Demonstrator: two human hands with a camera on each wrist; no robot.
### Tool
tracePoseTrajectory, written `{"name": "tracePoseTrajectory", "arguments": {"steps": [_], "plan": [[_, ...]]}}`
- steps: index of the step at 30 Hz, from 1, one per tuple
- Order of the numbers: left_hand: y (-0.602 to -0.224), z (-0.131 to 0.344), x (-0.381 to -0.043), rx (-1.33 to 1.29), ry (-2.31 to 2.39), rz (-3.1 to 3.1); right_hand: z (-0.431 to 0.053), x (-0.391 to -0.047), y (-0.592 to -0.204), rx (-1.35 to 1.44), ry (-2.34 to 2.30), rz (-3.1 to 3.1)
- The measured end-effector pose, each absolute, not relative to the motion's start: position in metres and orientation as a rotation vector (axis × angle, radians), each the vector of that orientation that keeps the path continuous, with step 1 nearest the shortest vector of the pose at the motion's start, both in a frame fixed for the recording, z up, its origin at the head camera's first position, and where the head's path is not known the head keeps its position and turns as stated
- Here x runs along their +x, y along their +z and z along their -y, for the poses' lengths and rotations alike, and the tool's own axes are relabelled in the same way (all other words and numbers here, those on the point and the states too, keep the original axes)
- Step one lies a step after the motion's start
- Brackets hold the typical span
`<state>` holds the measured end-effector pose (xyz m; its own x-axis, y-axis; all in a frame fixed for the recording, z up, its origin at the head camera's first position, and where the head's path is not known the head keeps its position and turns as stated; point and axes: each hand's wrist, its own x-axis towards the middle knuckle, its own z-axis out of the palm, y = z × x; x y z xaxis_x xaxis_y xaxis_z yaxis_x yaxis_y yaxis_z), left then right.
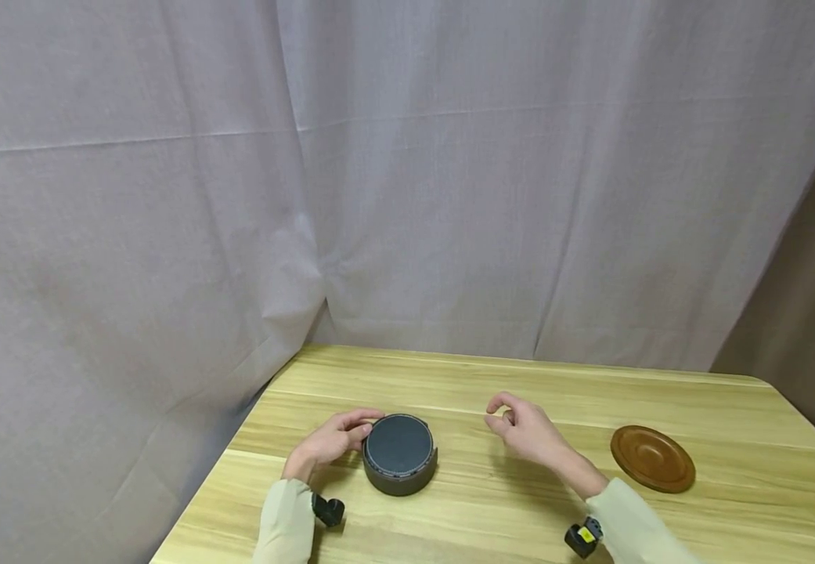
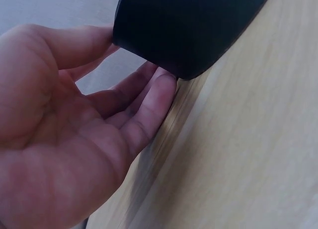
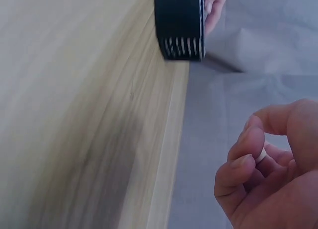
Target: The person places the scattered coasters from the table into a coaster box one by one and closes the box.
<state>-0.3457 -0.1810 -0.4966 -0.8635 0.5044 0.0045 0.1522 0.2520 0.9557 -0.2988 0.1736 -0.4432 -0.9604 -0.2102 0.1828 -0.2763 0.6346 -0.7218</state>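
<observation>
A round black coaster holder (image 1: 400, 476) sits on the table left of centre, with a dark stitched coaster (image 1: 398, 444) on top. Through a gap in its wall, the pale-striped edges of stacked coasters (image 3: 181, 47) show in the right wrist view. My left hand (image 1: 333, 439) touches the holder's left side, its fingers bent loosely against the wall. In the left wrist view, the lower fingertips (image 2: 158, 95) meet the holder's bottom edge. Right of the holder, my right hand (image 1: 525, 431) hovers over the table, thumb and fingers loosely curled and nothing seen in them.
A brown round wooden dish (image 1: 652, 459) lies on the right of the table (image 1: 449, 533), beyond my right forearm. Grey cloth (image 1: 435, 219) hangs behind the table's back edge and along its left side. Dark wrist cameras (image 1: 327, 511) are strapped at both sleeves.
</observation>
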Motion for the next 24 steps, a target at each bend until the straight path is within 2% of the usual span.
{"name": "tracePoseTrajectory", "arguments": {"steps": [15,24], "plan": [[-0.495,0.183,-0.346,0.619,1.647,-2.21,-0.244,-0.292,-0.434,0.38,1.061,2.811],[-0.495,0.181,-0.346,0.619,1.631,-2.214,-0.285,-0.285,-0.439,0.309,0.789,2.866]]}}
